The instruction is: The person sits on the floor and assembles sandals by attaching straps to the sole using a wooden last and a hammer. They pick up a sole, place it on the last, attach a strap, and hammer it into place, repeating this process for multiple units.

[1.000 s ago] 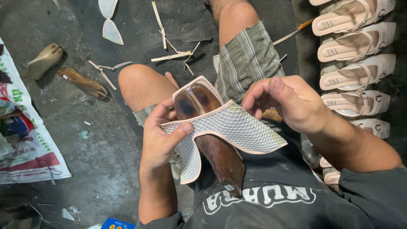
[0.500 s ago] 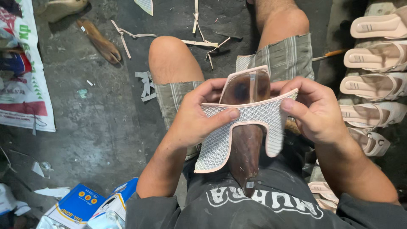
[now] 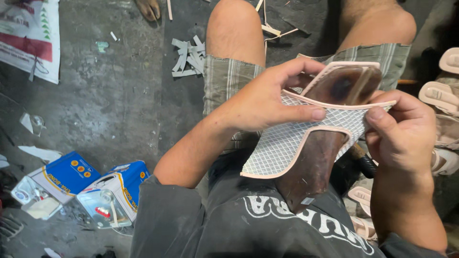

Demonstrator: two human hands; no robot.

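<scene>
While the white mesh upper (image 3: 306,138) already drapes over the brown shoe last (image 3: 330,143) on the lap, its lower edges hang loose; left hand (image 3: 260,102) at nine o'clock and right hand (image 3: 404,136) at three pinch its pink-trimmed edge.

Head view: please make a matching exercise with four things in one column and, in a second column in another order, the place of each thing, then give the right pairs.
Things:
1. white mesh upper
2. blue boxes
3. grey strips
4. pale sandals

Places:
A. on the floor beside the left knee
B. at the right edge of the picture
C. stretched over the brown shoe last, between the left hand and the right hand
D. on the floor at the lower left

Pairs: 1-C, 2-D, 3-A, 4-B
</scene>
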